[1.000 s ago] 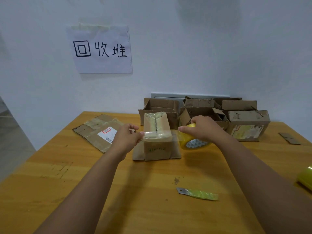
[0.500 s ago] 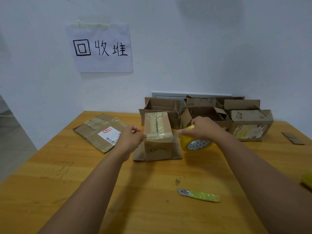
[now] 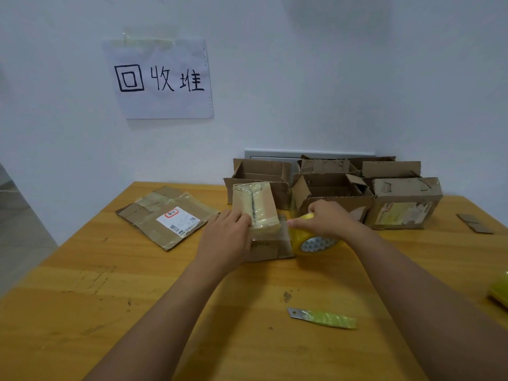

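Observation:
A small cardboard box (image 3: 257, 207) with taped top stands mid-table on the wooden table (image 3: 137, 312). My left hand (image 3: 226, 240) rests against the box's left front corner, fingers laid on the tape there. My right hand (image 3: 324, 222) grips a yellow tape roll (image 3: 310, 242) just right of the box, and a strip of clear tape runs from the roll onto the box's front edge.
A flattened box with a shipping label (image 3: 167, 215) lies to the left. Several open cardboard boxes (image 3: 357, 193) stand along the wall behind. A blade wrapped in green (image 3: 323, 317) lies near me. Another yellow roll (image 3: 499, 291) shows at the right edge, cardboard scraps (image 3: 474, 222) beyond.
My left hand has moved right from beside the box onto its left front corner. The right hand and roll have shifted slightly closer to the box.

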Tool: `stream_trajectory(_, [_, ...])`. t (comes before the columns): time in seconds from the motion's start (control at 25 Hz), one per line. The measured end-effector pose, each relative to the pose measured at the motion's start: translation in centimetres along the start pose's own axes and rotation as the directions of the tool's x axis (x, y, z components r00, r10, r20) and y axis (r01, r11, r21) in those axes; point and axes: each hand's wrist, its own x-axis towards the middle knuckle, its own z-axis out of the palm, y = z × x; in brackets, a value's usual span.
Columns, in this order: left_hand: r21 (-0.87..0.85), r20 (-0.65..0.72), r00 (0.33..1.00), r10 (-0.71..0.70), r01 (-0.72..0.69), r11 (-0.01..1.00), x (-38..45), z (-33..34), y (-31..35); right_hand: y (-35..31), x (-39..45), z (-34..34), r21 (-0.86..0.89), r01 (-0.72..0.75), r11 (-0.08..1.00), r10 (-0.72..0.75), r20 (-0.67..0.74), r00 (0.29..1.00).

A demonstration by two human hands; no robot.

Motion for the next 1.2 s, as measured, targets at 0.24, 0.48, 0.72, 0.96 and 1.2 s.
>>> stream_trajectory(0.24, [0.192,-0.031,0.998,0.048,-0.041,0.980,-0.4,1.6,1.4,0.4,-0.1,-0.1,0.013,0.000,1.000,0.001,-0.016,1.000])
stream_trajectory(0.48, [0.177,-0.017,0.997,0.074,-0.070,0.982,-0.6,2.2,2.1,-0.3,-0.4,-1.7,-0.031,0.028,0.999,-0.031,-0.084,0.996])
stream_trajectory(0.72, [0.116,0.000,0.999,0.041,-0.041,0.992,-0.8,1.8,2.2,-1.7,-0.1,-3.3,-0.158,0.057,0.986,-0.082,-0.156,0.984])
stream_trajectory(0.96, [0.127,0.004,0.999,0.037,-0.037,0.991,-1.0,1.9,2.3,-0.1,0.9,-1.6,-0.105,-0.009,0.994,0.004,-0.046,0.999])
stream_trajectory(1.2, [0.185,-0.028,0.998,0.059,-0.053,0.981,-0.4,2.6,3.3,1.0,1.3,0.2,0.023,-0.049,0.999,0.048,0.039,0.998])
